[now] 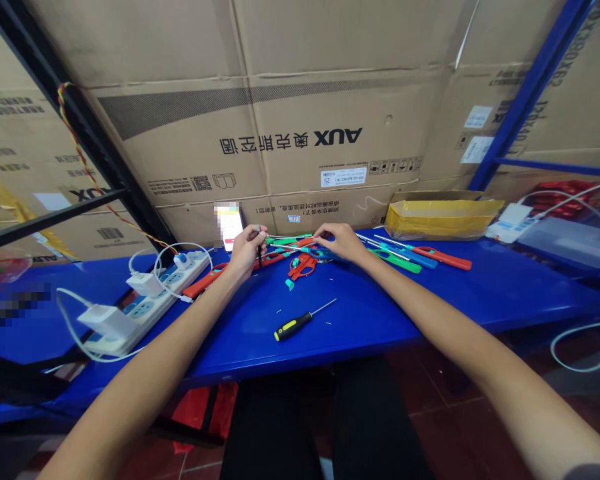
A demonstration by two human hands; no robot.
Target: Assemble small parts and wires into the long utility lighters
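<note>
My left hand [247, 252] is closed, with a slim black part [260, 257] showing at its fingertips. Across from it, my right hand [341, 241] pinches at a red lighter part [307, 242]. Long-nosed lighters and their pieces lie between and under both hands, partly hidden. An orange-red handle piece [303, 267] with a finger loop rests just in front, near a small teal piece [289, 285]. Closer to me is a black and yellow screwdriver [294, 327], lying flat. To the right of my right hand are a green lighter [397, 260], a blue lighter [415, 259] and a red lighter [443, 257].
A white power strip [153, 300] with plugged chargers and looping cables lies left on the blue table [370, 320]. A lit phone [229, 227] leans against the large cardboard box [280, 100]. A yellow-taped carton [440, 217] stands back right. Shelf posts flank both sides.
</note>
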